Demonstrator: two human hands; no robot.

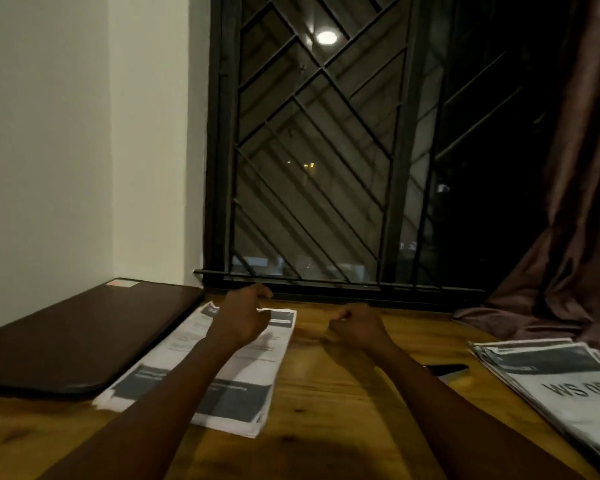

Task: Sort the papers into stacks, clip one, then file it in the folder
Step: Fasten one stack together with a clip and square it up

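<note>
- Two stacks of paper lie on the wooden table [326, 393]. The near stack [250, 372] has grey-banded sheets and is squared up fairly well. The second stack [561, 386], marked "WS 08" and fanned a little, sits well to the right of it.
- From where I stand the sorting looks done, or close to it. I see no loose sheets apart from the two stacks.
- The left hand [245, 318] is over the far end of the near stack with its fingers curled in. I see only its back, so I cannot tell whether it pinches anything.
- The right hand [359, 327] is just right of the near stack, over bare wood, closed like a loose fist. Whether a clip sits inside it is hidden from me.
- No clip shows on either stack, so I judge the clipping is not yet done.
- A dark flat folder [84, 337] lies closed just left of the near stack. Filing is left to do: it must be opened and a clipped stack slid in.
- A dark phone-like thing [445, 368] lies to the right of the near stack, between it and the second stack.
</note>
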